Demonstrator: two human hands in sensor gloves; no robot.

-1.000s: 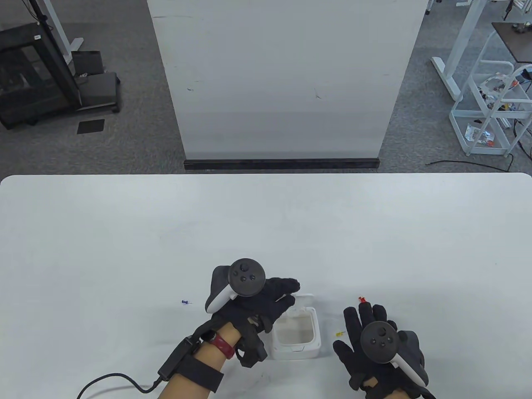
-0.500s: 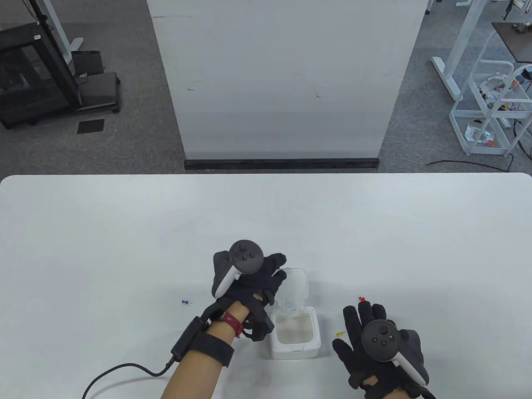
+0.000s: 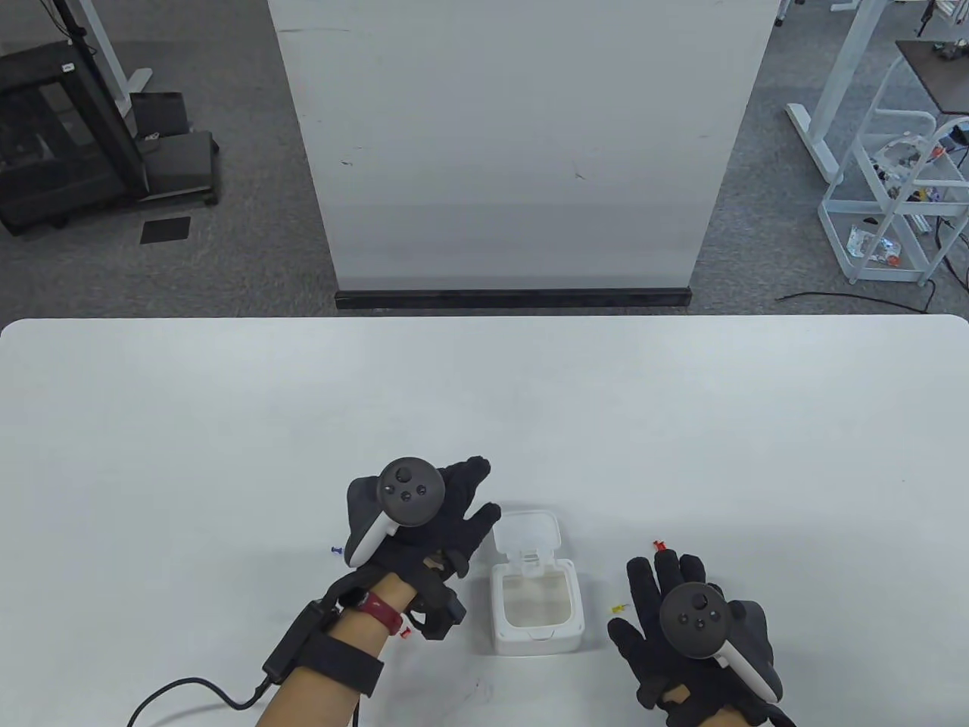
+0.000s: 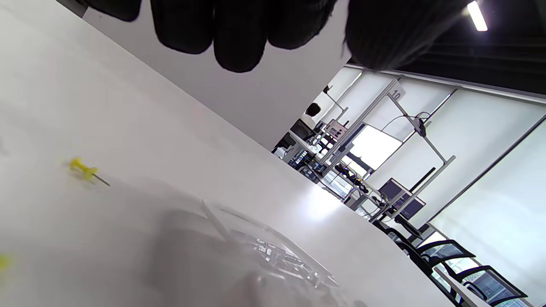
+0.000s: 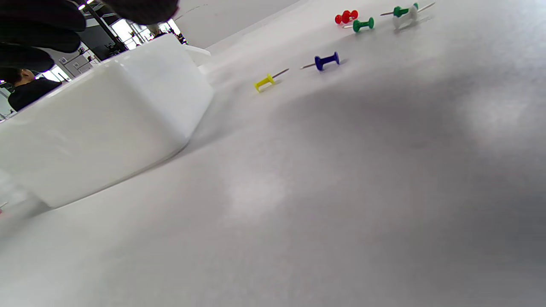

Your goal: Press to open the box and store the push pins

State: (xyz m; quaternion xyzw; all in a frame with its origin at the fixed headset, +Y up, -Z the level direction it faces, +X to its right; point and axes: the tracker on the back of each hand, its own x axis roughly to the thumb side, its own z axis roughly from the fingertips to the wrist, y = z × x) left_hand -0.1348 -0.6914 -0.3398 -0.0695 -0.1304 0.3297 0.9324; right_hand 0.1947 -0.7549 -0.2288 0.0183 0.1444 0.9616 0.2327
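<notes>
The small white box (image 3: 537,634) stands near the front edge with its clear lid (image 3: 528,532) swung back; its inside looks bare. My left hand (image 3: 454,515) hovers just left of the lid, fingers spread, holding nothing. My right hand (image 3: 666,591) lies flat on the table right of the box. Loose push pins lie around: a blue pin (image 3: 338,550) at the left, a red pin (image 3: 405,631) by my left wrist, a yellow pin (image 3: 619,608) and a red pin (image 3: 659,544) by my right fingers. The right wrist view shows the box (image 5: 98,128) and yellow (image 5: 265,81), blue (image 5: 326,60), red (image 5: 346,17) and green (image 5: 362,24) pins.
The white table (image 3: 227,424) stretches wide behind the box. A tall white panel (image 3: 515,144) stands beyond the far edge. A black cable (image 3: 182,693) trails from my left forearm. In the left wrist view a yellow pin (image 4: 83,169) lies beside the blurred lid (image 4: 264,251).
The lid has swung from nearly upright to fully back. My left hand has let it go and moved left. The right hand has stayed put.
</notes>
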